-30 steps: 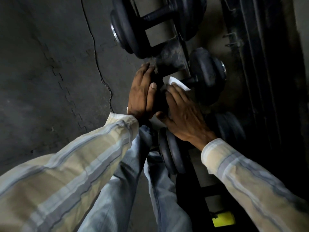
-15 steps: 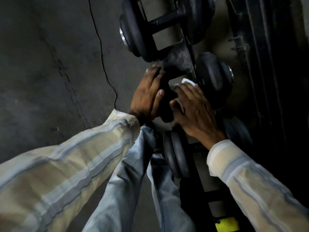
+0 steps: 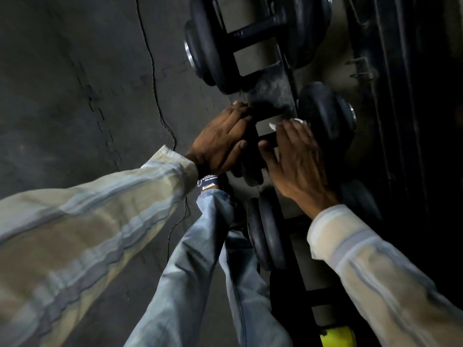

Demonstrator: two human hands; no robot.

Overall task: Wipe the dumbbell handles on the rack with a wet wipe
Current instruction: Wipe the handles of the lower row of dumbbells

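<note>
Left hand (image 3: 220,144) fingers flat on dumbbell's (image 3: 325,116) near weight, right hand (image 3: 298,159) curled, pressing wet wipe (image 3: 275,125) onto handle

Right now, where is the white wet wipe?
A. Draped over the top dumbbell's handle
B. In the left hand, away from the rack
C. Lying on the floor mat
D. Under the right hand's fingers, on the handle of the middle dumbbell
D: the wet wipe peeks out white past the right hand on the middle dumbbell, while the left hand rests on its near weight.
</note>
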